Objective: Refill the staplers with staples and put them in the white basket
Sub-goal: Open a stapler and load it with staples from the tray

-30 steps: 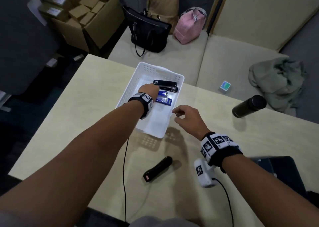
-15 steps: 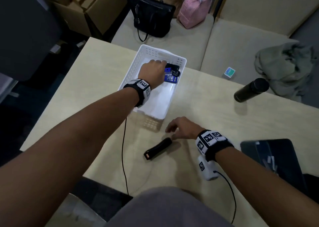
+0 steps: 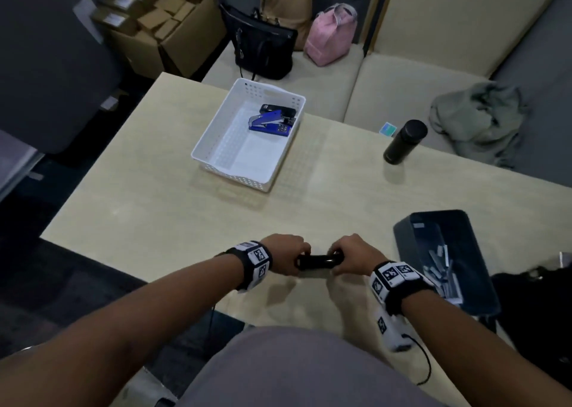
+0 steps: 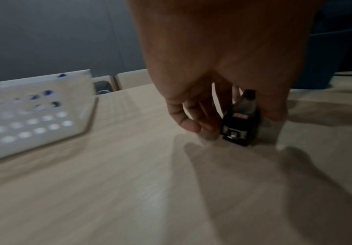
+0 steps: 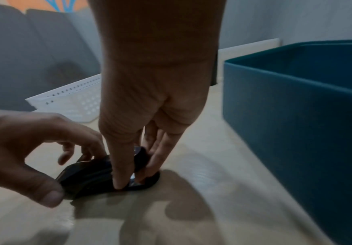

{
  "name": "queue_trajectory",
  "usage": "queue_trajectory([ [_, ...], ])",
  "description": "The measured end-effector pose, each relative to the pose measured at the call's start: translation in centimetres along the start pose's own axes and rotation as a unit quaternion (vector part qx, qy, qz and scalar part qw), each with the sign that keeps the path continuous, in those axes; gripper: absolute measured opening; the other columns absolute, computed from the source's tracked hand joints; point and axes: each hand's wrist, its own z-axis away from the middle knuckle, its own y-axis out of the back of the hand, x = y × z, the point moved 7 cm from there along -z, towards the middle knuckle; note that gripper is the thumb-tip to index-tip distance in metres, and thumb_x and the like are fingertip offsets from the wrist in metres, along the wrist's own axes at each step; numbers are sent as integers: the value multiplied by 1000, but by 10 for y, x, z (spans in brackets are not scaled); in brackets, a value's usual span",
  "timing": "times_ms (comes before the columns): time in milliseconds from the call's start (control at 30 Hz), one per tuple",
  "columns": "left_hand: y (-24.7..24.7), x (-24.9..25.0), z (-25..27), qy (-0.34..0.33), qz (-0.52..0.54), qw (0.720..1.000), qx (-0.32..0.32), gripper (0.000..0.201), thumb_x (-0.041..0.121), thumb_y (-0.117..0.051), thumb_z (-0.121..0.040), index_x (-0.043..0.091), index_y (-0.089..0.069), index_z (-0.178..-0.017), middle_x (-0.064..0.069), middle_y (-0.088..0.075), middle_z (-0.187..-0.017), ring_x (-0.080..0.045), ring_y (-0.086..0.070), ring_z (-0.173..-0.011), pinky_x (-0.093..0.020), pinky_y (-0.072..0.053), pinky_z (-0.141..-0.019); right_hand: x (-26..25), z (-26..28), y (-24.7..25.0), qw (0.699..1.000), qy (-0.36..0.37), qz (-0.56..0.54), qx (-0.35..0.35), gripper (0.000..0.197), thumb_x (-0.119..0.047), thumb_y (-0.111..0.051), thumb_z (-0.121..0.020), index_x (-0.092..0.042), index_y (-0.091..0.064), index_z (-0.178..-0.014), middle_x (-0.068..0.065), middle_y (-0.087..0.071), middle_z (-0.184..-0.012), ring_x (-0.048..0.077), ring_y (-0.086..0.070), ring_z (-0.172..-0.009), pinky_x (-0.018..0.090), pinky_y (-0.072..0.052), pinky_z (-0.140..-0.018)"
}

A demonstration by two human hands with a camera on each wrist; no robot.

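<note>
- Right now a black stapler (image 3: 318, 262) lies lengthwise on the table (image 3: 185, 221) at the near edge, gripped at both ends.
- Left hand (image 3: 286, 253) grasps the stapler's left end, thumb on the near side and fingers (image 4: 194, 122) curled round the far side, fingertips down at the tabletop.
- Right hand (image 3: 353, 253) grasps the right end, thumb in front and fingers (image 5: 160, 149) behind it, all pointing down onto the stapler's base.
- Between the two sets of fingers the stapler's glossy top shows; whether it is opened or closed cannot be told.
- Just to the right of the right-hand fingers stands a dark blue bin (image 3: 464, 221) holding strips of staples (image 3: 442, 267).
- Well beyond the fingers, farther across the table, sits the white basket (image 3: 216, 146); at its far end lie a blue stapler (image 3: 269, 121) and, touching it on its far side, another black stapler (image 3: 277, 108).
- Beyond the right-hand fingers and off to the right, a black bottle (image 3: 404, 142) stands by the table's far edge.
- Past the table, on a beige bench (image 3: 387, 91), sit a black handbag (image 3: 263, 47), a pink bag (image 3: 331, 35) and a grey-green garment (image 3: 476, 118).
- Cardboard boxes (image 3: 161, 25) stand on the floor, far left of the left-hand fingers.
</note>
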Motion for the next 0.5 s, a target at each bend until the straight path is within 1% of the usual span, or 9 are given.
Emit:
queue_trajectory([
  [33,-3,18,-6,-17,-13,1000,12,46,38,-68,-84,17,-56,-123,-10,-58,-119,-31,-58,-107,-40,-49,-80,14,11,-1,1000,-11,-21,1,47,-22,-83,-64,-16,-71,-109,6,-74,-100,21,-66,-94,28,-52,-80],
  [100,-2,56,-21,-52,-59,996,39,48,42,-68,-84,15,-56,-122,-11,-59,-115,-32,-58,-104,-41,-48,-77,35,30,-7,996,-31,-89,0,54,-14,-85,-61,-16,-69,-113,4,-74,-93,18,-66,-85,22,-51,-71],
  [167,-1,95,-32,-71,-104,991,49,46,36,-66,-85,12,-56,-123,-13,-62,-109,-34,-60,-100,-40,-47,-73,48,45,-17,991,-35,-132,10,47,-8,-83,-62,-18,-70,-106,3,-70,-83,16,-63,-78,14,-44,-59],
  [200,-1,112,-37,-78,-126,988,45,38,29,-65,-86,10,-59,-118,-13,-65,-108,-34,-61,-99,-39,-47,-72,53,52,-23,989,-41,-141,19,40,-8,-82,-64,-18,-69,-100,3,-69,-82,17,-62,-78,12,-41,-55],
  [267,-3,140,-43,-105,-169,980,23,21,18,-64,-84,9,-68,-103,-12,-70,-103,-34,-64,-95,-37,-48,-69,62,62,-36,987,-55,-151,30,32,-11,-79,-68,-14,-67,-98,9,-72,-92,22,-65,-86,17,-45,-59],
  [333,-5,154,-44,-135,-215,967,-2,10,14,-65,-81,11,-72,-88,-10,-73,-94,-34,-68,-85,-34,-47,-64,66,69,-49,987,-71,-144,27,36,-11,-74,-72,-11,-68,-107,12,-72,-104,27,-67,-97,25,-51,-74],
  [367,-6,157,-45,-148,-232,961,-3,9,13,-65,-80,12,-73,-84,-10,-74,-89,-34,-69,-80,-33,-47,-62,67,72,-53,986,-76,-142,34,34,-11,-70,-73,-11,-68,-108,12,-72,-105,28,-67,-98,28,-51,-77],
  [433,-5,159,-47,-169,-238,956,17,11,16,-63,-82,13,-73,-84,-9,-74,-86,-34,-69,-75,-32,-49,-61,69,78,-57,982,-79,-161,64,26,-11,-63,-75,-13,-70,-101,11,-73,-100,25,-68,-92,29,-52,-74],
  [500,5,161,-42,-173,-202,962,54,13,23,-63,-84,16,-71,-91,-8,-74,-88,-33,-69,-75,-33,-48,-62,72,81,-55,977,-75,-173,97,21,-9,-59,-76,-14,-69,-94,9,-74,-93,23,-68,-86,28,-49,-68],
])
